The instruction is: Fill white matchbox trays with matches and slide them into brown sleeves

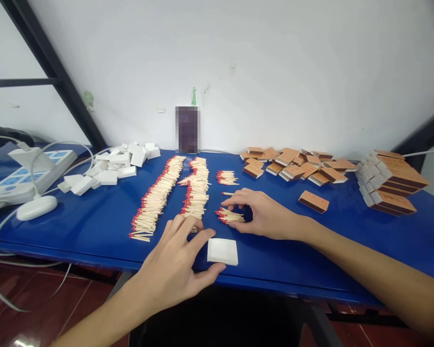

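Note:
My right hand [260, 212] curls around a small bundle of red-tipped matches [228, 216], with its thumb at the near side and its fingers at the far side. A white matchbox tray [223, 252] lies on the blue table just in front of me. My left hand [183, 253] has its thumb and index finger spread at the tray's near and far edges; whether they press on it is hard to see. Beyond the right hand are a single match [227, 193] and another small group of matches [227, 177].
Two long rows of matches, a left row [158, 197] and a right row [196, 190], stretch back across the table [101, 231]. White trays [108, 166] are heaped at left, near a power strip [29, 176]. Orange matchbox sleeves [292, 164] lie right, beside stacked matchboxes [392, 180].

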The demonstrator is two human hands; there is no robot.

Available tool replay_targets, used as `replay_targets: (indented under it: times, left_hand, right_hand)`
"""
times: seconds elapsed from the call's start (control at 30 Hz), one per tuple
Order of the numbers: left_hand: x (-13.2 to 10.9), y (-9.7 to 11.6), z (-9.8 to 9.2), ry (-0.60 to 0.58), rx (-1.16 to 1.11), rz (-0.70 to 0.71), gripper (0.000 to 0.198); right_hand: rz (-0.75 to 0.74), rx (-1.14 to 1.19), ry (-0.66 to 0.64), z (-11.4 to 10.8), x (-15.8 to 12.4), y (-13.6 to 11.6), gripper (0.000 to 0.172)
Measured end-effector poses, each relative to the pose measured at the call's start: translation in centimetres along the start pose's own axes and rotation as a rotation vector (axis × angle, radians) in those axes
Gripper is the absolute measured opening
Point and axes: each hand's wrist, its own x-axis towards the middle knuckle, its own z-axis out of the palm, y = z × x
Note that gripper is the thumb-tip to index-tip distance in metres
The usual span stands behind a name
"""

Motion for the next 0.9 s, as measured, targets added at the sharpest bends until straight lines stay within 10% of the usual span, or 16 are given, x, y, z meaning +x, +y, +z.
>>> replay_targets:
  times: [0.9]
  left_hand:
    - [-0.19, 0.16, 0.13, 0.04, 0.004, -0.044, 0.027]
  right_hand:
    - [-0.083, 0.02, 0.025, 0.45, -0.22, 0.05, 0.017]
